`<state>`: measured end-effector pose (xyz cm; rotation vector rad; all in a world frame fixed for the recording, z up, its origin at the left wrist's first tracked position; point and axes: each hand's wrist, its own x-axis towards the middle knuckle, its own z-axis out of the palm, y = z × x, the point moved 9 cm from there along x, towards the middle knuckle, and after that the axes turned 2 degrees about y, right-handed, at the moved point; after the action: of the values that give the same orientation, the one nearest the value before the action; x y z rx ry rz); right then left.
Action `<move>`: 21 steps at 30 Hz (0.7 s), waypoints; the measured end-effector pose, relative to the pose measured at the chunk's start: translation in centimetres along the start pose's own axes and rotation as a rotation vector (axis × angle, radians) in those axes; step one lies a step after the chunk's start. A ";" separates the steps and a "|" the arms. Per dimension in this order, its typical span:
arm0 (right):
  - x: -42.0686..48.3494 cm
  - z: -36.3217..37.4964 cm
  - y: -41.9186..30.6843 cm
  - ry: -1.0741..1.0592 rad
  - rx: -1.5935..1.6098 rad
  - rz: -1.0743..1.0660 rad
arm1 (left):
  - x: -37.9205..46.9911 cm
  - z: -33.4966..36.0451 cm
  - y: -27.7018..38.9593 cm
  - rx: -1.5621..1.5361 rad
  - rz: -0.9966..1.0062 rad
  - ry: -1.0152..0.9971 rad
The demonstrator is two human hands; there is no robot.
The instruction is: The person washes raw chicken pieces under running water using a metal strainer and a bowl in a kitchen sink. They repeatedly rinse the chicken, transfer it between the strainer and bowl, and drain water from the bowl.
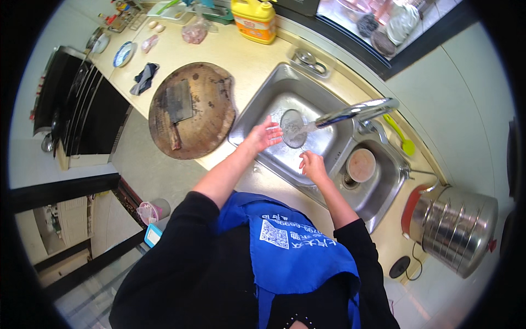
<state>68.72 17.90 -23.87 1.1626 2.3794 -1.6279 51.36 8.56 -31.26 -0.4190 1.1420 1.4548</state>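
Over the large basin of the stainless steel sink, my left hand is spread with nothing in it, its fingers near a round clear glass bowl or lid. Water runs from the chrome faucet onto that round piece. My right hand hangs over the basin's near side, fingers loosely curled and apart, holding nothing. In the small basin stands a round tub with pale brownish contents. A cleaver lies flat on a round wooden chopping board left of the sink.
A yellow jug, bagged meat, a dark cloth and a blue-rimmed bowl stand or lie on the counter. Right of the sink are a green spatula and a large steel container. A stove is at the left.
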 end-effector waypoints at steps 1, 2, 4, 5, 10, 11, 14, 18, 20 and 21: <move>0.5 0.5 0.4 -0.044 0.086 0.099 | -0.1 -0.6 -0.2 0.055 0.040 0.101; 1.0 0.8 0.1 -0.085 0.100 0.110 | -0.3 -1.2 -1.2 0.186 0.021 0.211; 2.0 1.9 -0.4 -0.181 0.227 0.189 | -0.7 -1.3 -3.8 0.300 -0.112 0.283; 2.6 2.7 -0.7 -0.232 0.322 0.253 | -0.8 -0.7 -5.3 0.279 -0.217 0.243; 6.2 4.1 -2.9 -0.258 0.593 0.455 | -0.2 5.3 -5.2 -0.120 -0.208 -0.271; 6.9 4.2 -3.3 -0.235 0.557 0.454 | 0.6 5.1 -4.8 -0.162 -0.202 -0.211; 7.9 3.7 -3.9 -0.126 0.421 0.422 | 1.9 4.9 -3.5 -0.186 -0.227 -0.255; 5.5 -0.1 -5.7 0.206 -0.013 0.092 | 2.6 3.4 -3.1 -0.107 -0.190 -0.076; 1.6 -3.2 -6.3 0.290 -0.260 -0.070 | 1.2 3.3 -3.4 0.091 -0.217 -0.031; -0.4 -4.9 -7.4 0.399 -0.274 -0.197 | 0.2 2.6 -3.4 0.246 -0.201 0.042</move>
<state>66.46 20.36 -15.64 1.3357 2.9278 -1.1372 55.23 10.21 -31.58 -0.3810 1.2577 1.1200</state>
